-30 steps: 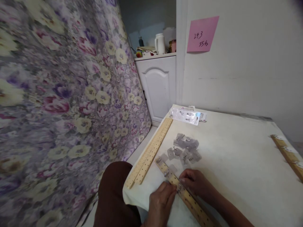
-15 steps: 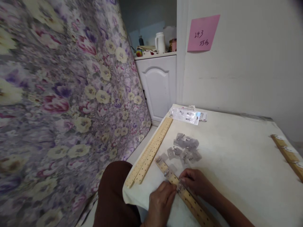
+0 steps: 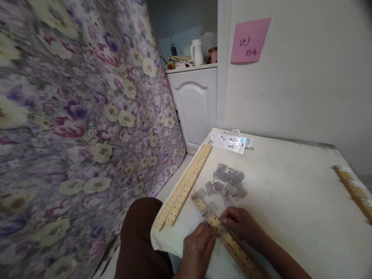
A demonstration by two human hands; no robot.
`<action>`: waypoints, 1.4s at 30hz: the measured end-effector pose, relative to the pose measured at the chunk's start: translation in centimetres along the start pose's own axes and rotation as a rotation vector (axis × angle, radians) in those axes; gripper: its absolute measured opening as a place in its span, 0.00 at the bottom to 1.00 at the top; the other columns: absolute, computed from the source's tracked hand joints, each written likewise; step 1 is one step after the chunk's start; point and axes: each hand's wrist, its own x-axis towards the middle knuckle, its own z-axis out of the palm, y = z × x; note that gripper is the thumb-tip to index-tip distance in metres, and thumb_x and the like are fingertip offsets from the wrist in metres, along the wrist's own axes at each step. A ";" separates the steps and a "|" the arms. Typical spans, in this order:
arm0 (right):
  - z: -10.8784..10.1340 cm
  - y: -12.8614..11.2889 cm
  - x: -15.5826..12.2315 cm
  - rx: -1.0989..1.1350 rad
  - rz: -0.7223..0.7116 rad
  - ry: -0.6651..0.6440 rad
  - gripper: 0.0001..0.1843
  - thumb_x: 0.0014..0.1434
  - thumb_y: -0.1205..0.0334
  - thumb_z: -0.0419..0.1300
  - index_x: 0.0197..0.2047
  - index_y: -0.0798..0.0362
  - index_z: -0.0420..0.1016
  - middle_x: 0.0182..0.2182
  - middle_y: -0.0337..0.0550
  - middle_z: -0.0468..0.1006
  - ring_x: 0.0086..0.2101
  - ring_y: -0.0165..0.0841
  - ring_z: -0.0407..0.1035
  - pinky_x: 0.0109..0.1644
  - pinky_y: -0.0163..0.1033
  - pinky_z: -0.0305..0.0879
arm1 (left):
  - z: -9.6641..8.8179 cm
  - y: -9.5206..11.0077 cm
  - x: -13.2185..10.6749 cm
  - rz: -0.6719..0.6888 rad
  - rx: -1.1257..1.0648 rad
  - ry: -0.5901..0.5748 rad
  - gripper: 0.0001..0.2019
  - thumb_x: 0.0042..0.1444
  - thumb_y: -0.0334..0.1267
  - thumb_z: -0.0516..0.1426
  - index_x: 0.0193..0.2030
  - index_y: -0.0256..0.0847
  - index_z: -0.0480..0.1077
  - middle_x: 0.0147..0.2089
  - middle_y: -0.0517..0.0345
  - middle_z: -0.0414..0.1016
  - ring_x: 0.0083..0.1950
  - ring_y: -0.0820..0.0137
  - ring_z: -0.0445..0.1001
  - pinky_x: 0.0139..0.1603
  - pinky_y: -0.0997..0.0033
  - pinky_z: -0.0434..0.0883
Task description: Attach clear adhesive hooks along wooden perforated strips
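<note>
A perforated wooden strip (image 3: 232,246) lies slantwise near the front edge of a white-covered table (image 3: 290,201). My left hand (image 3: 199,248) presses against the strip's near side with curled fingers. My right hand (image 3: 242,224) rests on its far side, fingertips pinched at a small metal clip (image 3: 221,229) on the strip. Another clip (image 3: 205,212) sits further along the strip. Just beyond the hands lies a heap of small clear packets (image 3: 228,182) with metal clips in them.
Two more perforated strips (image 3: 186,186) lie along the table's left edge. A clear blister pack (image 3: 229,141) sits at the far corner. Another strip with white pieces (image 3: 354,192) lies at the right. A flowered curtain (image 3: 72,128) hangs on the left; a pink note (image 3: 250,40) is on the wall.
</note>
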 end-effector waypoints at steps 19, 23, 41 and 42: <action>0.7 0.5 -0.1 0.072 0.072 0.007 0.07 0.43 0.65 0.63 0.29 0.54 0.71 0.21 0.33 0.67 0.24 0.27 0.59 0.28 0.32 0.55 | 0.1 0.1 0.1 0.010 0.048 -0.006 0.10 0.64 0.34 0.50 0.34 0.40 0.71 0.31 0.59 0.70 0.31 0.75 0.72 0.32 0.79 0.67; 0.8 0.9 0.1 0.071 0.084 0.025 0.09 0.42 0.64 0.64 0.30 0.54 0.71 0.21 0.33 0.67 0.24 0.27 0.60 0.29 0.32 0.55 | 0.1 0.1 0.1 -0.001 0.046 -0.020 0.10 0.64 0.34 0.50 0.34 0.40 0.71 0.31 0.59 0.70 0.32 0.75 0.72 0.32 0.79 0.67; 0.2 0.8 -0.7 0.113 0.050 0.080 0.06 0.50 0.63 0.58 0.34 0.53 0.70 0.24 0.35 0.71 0.26 0.29 0.65 0.31 0.33 0.59 | 0.1 -0.4 -0.2 0.024 -0.016 0.019 0.08 0.63 0.33 0.51 0.43 0.44 0.71 0.34 0.58 0.72 0.35 0.73 0.74 0.35 0.78 0.69; 0.2 0.9 -0.8 0.109 0.039 0.091 0.05 0.51 0.63 0.57 0.34 0.53 0.69 0.24 0.35 0.71 0.27 0.29 0.65 0.31 0.33 0.59 | 0.1 -0.4 -0.2 0.023 -0.022 0.014 0.08 0.63 0.33 0.51 0.43 0.44 0.71 0.34 0.58 0.73 0.35 0.73 0.74 0.35 0.78 0.70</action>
